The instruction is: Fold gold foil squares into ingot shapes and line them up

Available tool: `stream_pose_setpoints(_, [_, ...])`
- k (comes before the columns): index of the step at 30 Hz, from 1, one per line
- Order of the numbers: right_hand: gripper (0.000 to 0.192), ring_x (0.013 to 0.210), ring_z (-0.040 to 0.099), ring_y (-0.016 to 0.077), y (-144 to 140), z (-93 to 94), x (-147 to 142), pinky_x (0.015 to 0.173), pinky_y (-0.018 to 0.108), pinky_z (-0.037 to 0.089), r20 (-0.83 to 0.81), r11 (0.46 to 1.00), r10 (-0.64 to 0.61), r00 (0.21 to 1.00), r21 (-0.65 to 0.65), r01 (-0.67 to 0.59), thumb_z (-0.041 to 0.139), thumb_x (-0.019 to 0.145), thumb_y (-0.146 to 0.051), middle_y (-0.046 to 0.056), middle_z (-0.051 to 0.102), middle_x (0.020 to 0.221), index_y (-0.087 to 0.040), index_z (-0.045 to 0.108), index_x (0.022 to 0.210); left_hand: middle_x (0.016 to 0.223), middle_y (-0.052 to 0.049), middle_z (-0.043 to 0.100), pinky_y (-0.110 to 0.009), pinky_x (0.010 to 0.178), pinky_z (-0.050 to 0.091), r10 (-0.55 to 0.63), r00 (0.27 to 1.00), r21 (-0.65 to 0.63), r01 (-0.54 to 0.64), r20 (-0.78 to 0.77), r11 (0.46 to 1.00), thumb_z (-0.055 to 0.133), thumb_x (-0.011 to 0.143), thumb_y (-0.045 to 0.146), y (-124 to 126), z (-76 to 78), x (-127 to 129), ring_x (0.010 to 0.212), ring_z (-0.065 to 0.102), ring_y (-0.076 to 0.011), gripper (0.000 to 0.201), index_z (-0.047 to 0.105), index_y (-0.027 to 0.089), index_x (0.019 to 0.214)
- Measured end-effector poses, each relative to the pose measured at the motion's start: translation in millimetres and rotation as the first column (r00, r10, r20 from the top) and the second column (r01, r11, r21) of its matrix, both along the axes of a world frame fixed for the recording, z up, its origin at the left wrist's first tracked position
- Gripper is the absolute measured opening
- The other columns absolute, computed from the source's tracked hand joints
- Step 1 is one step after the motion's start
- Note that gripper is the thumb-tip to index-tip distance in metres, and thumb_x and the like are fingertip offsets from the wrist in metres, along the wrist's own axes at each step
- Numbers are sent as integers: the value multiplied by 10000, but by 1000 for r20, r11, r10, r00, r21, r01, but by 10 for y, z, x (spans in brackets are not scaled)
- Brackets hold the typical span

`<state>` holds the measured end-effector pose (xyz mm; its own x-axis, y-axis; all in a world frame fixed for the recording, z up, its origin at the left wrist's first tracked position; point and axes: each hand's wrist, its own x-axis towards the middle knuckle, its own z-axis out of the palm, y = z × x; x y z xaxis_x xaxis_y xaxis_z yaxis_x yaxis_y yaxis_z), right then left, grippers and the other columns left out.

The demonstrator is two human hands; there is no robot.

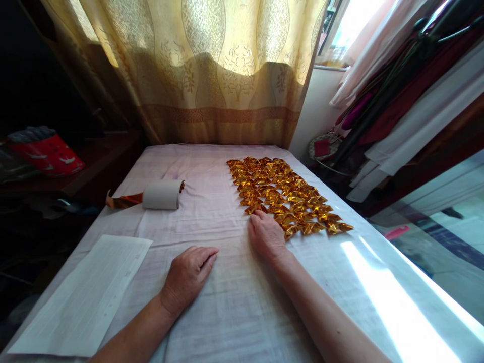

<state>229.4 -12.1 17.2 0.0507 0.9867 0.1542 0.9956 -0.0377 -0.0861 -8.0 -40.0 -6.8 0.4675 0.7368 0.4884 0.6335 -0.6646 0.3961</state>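
At the frame's centre, the right hand (266, 234) lies palm down on the cloth (212, 166), forearm stretching in from the lower right, fingers released and extended, their tips touching the nearest gold foil folds (286, 194), which spread in rows toward the upper right. Lower and left of it, the left hand (188, 276) rests flat, fingers loosely together, grasping nothing. A foil roll (162, 194) lies at mid-left, with a paper sheet (86, 297) at lower left.
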Motion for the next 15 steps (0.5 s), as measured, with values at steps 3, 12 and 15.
stream_pose_setpoints(3, [211, 988, 614, 220, 54, -10, 4, 807, 300, 471, 13, 1000, -8, 1000, -24, 8, 487, 955, -219, 110, 657, 1188, -188, 689, 1006, 869, -29, 772, -270, 716, 576, -1, 1000, -3, 1, 0, 1000, 496, 965, 282, 6, -15, -5, 765, 717, -165, 239, 725, 217, 968])
stream_pose_setpoints(12, [201, 1035, 588, 229, -77, -20, -87, 871, 304, 440, -51, 999, 37, 998, 3, -37, 508, 942, -193, 125, 656, 1173, -164, 691, 1020, 864, -23, 772, -271, 725, 576, 10, 999, -70, -7, 40, 997, 507, 956, 297, 19, -53, -14, 773, 720, -168, 236, 731, 223, 966])
stream_pose_setpoints(15, [196, 949, 601, 207, -137, -77, -131, 799, 274, 436, -93, 993, 116, 989, 32, -113, 507, 951, -206, 96, 680, 1033, -190, 699, 918, 901, -12, 780, -268, 759, 580, 76, 992, -185, -56, 104, 981, 527, 932, 326, 58, -47, -19, 804, 732, -171, 233, 740, 236, 965])
